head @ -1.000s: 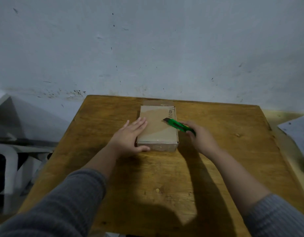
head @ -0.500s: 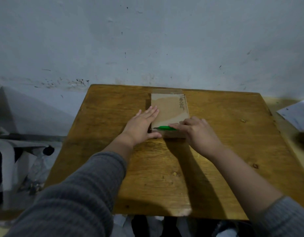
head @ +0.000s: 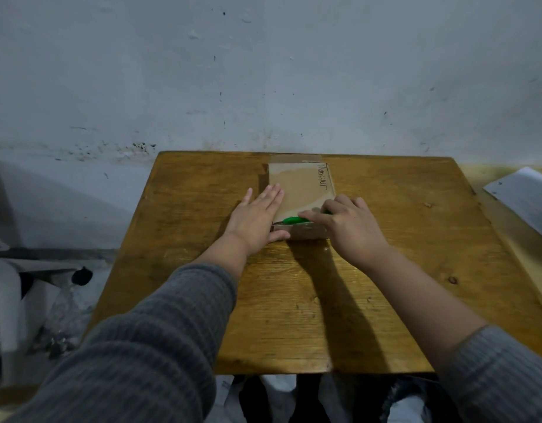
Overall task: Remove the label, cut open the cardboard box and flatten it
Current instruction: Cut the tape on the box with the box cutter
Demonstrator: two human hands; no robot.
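Note:
A flat brown cardboard box (head: 298, 187) lies on the far middle of the wooden table (head: 385, 285), with handwriting along its right side. My left hand (head: 256, 218) presses flat on the box's left edge, fingers spread, thumb against the near side. My right hand (head: 347, 227) grips a green utility knife (head: 295, 220) laid along the near top edge of the box, its tip pointing left toward my left hand. The blade itself is hidden. No separate label is visible on the box top.
A grey-white wall stands right behind the table. White papers (head: 526, 193) lie on a surface to the right. To the left, on the floor, are a white plastic stool (head: 7, 288) and a crumpled clear bottle (head: 65, 312).
My right hand swung the knife from the box's right side to its near top edge, pointing left. In the last half second, both hands barely moved; the box sits farther back in view.

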